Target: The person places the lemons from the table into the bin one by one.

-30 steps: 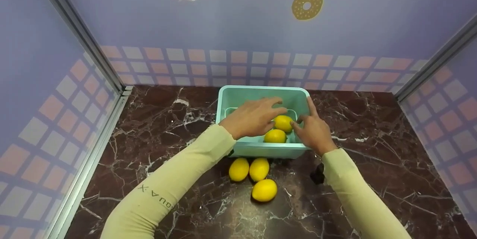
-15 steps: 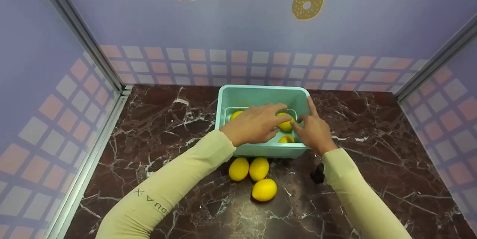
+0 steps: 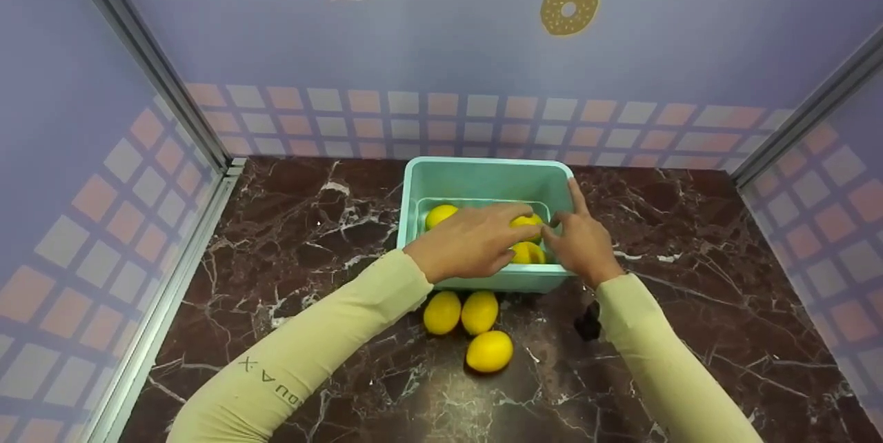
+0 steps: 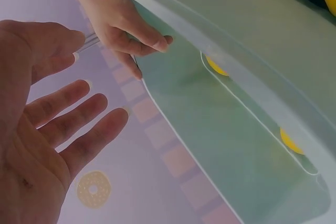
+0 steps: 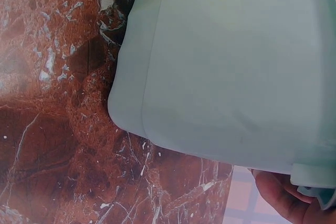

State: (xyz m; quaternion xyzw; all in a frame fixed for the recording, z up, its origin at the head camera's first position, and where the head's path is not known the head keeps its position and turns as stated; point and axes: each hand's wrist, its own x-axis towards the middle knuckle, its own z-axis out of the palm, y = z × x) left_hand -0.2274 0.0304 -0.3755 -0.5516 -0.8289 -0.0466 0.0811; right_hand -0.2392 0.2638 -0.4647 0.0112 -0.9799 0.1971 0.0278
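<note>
Your left hand [image 3: 476,239], in the head view, reaches over the pale green bin [image 3: 488,161] with its fingers loosely spread, while your right hand [image 3: 585,243] grips the bin's right rim, forefinger along the edge and thumb inside. That grip probably steadies the bin while your other hand is within it. Three lemons [image 3: 440,214] show in the bin: one toward its left wall, one toward its right wall and partly covered by your left fingers, one just inside its front wall. Your left hand may hide more. Three loose lemons [image 3: 490,351] lie on the table [image 3: 310,257] in front of the bin, two side by side close to its near wall and one nearer you, presumably for easy reach. All are plump ovals with smooth yellow skin; the table is dark red-brown, polished and marbled with white veins.

The left wrist view shows your left palm bare, fingers relaxed and parted, holding nothing. Across the bin, your right hand bends over its rim. Slivers of yellow peek past the bin's thick, rounded lip.

In the right wrist view, the bin's wall looks like smooth, matt plastic, curving softly at its corners above the veined table. Your right fingers curl beneath its rim, which likely gives them purchase; the rest of that hand is cut off.
</note>
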